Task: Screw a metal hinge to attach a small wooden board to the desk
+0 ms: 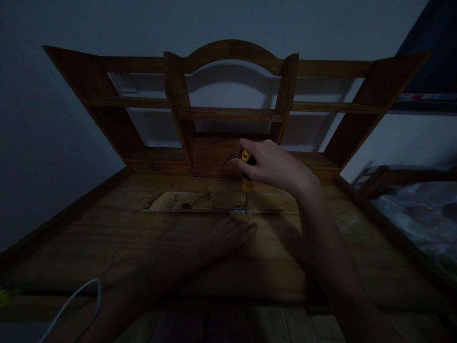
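Observation:
My right hand (266, 159) is wrapped round the yellow and black handle of a screwdriver (247, 185). The screwdriver stands nearly upright, its shaft pointing down at a small metal hinge (240, 209). Its tip meets the hinge's right end, though the exact contact is too dark to make out. Just in front of the hinge, my left hand (233, 231) lies low on the wooden desktop (171, 247), fingers against a small pale wood piece (246, 217) under the hinge. Whether those fingers grip it is hard to see in the shadow.
A wooden shelf unit (230, 114) rises at the back of the desktop against the wall. Behind the hinge runs a long slot (185, 201) with rough wood. A white cable (76, 293) loops at the lower left. Bedding (421, 214) lies at the right.

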A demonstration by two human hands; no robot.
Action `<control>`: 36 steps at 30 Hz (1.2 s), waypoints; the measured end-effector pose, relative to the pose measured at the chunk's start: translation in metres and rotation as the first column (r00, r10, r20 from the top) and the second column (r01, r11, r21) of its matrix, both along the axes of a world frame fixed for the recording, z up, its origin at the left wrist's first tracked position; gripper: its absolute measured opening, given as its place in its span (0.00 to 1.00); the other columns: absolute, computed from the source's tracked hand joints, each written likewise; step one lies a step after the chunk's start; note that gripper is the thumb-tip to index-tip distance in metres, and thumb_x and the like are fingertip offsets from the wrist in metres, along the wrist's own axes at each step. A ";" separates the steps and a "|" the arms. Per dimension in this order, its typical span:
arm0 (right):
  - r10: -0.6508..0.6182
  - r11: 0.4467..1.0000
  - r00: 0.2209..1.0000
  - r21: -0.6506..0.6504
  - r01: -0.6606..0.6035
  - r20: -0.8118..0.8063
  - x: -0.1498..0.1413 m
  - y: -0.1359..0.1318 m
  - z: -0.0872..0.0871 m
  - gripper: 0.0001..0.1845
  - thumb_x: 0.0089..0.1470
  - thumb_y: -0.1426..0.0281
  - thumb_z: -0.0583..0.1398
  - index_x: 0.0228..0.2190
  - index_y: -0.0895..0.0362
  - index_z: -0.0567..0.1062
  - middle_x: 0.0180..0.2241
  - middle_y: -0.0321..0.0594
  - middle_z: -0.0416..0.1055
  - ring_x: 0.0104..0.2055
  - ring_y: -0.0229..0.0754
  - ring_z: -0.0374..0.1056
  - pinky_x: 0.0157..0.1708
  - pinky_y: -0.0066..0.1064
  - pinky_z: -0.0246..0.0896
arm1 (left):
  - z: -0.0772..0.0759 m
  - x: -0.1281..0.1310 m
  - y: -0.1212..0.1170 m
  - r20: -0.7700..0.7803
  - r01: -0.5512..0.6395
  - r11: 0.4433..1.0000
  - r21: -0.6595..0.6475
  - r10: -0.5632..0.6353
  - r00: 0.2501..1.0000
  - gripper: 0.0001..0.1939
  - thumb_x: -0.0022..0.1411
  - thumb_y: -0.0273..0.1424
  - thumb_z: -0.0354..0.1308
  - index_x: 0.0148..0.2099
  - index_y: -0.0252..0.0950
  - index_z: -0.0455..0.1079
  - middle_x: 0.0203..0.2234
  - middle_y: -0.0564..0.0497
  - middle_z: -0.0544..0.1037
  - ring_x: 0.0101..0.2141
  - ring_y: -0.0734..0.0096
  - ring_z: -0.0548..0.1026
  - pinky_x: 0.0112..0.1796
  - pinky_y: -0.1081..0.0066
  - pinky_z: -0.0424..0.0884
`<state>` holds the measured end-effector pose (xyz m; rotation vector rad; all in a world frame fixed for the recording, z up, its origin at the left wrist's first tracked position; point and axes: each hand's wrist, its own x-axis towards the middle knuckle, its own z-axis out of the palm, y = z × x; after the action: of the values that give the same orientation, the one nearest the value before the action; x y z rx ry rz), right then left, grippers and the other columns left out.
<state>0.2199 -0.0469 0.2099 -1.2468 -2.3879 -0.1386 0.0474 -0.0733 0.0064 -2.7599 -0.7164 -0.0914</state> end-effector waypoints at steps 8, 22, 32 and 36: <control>-0.002 0.999 1.000 -0.049 0.002 -0.006 0.005 0.002 0.004 0.12 0.61 0.65 0.56 0.40 0.57 0.76 0.41 0.46 0.79 0.42 0.48 0.74 0.44 0.35 0.61 | -0.005 -0.002 0.001 0.021 0.012 1.000 0.024 -0.012 1.000 0.21 0.72 0.24 0.52 0.65 0.34 0.59 0.43 0.45 0.80 0.39 0.62 0.79 0.33 0.65 0.69; -0.060 0.995 0.996 0.079 0.054 0.069 0.000 0.001 0.003 0.17 0.65 0.60 0.52 0.40 0.58 0.75 0.42 0.48 0.78 0.42 0.50 0.72 0.40 0.37 0.58 | 0.000 -0.002 0.000 0.000 0.012 1.000 -0.014 -0.012 1.000 0.21 0.73 0.24 0.50 0.66 0.33 0.60 0.43 0.44 0.80 0.40 0.63 0.79 0.36 0.66 0.70; -0.102 0.989 0.988 0.114 0.089 0.114 -0.001 0.005 0.001 0.18 0.69 0.61 0.50 0.40 0.58 0.76 0.36 0.47 0.78 0.38 0.49 0.72 0.38 0.36 0.56 | -0.002 -0.001 0.000 0.019 0.014 1.000 -0.018 -0.014 1.000 0.22 0.72 0.23 0.50 0.65 0.33 0.61 0.43 0.43 0.80 0.40 0.63 0.78 0.35 0.66 0.69; -0.152 0.984 0.981 0.110 0.139 0.122 0.003 0.005 0.001 0.24 0.67 0.52 0.52 0.43 0.58 0.76 0.38 0.50 0.79 0.39 0.52 0.73 0.39 0.38 0.58 | -0.005 -0.002 0.001 0.033 0.010 1.000 0.009 -0.010 0.999 0.21 0.72 0.23 0.50 0.65 0.34 0.60 0.43 0.45 0.80 0.40 0.63 0.78 0.36 0.66 0.68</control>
<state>0.2227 -0.0415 0.2111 -1.4024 -2.3634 -0.3924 0.0455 -0.0719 0.0019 -2.7595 -0.7085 -0.1424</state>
